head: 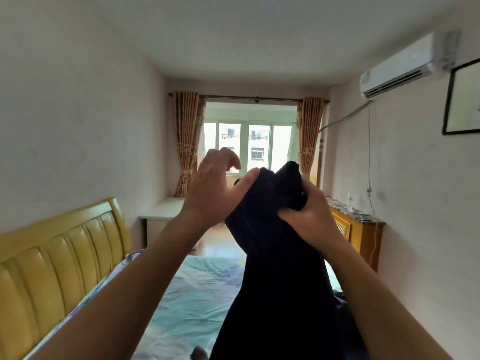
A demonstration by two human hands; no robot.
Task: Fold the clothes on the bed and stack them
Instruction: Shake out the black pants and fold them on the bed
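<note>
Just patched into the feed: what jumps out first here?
A long dark navy fabric garment hangs mid-frame, its top bunched in the right hand's grip, above the pale blue bedsheet. The left hand touches its upper edge, fingers spread. A yellow padded headboard runs along the left.

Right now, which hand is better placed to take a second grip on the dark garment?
Left. The left hand touches the dark garment with loose fingers; the right hand already grips it.
</note>
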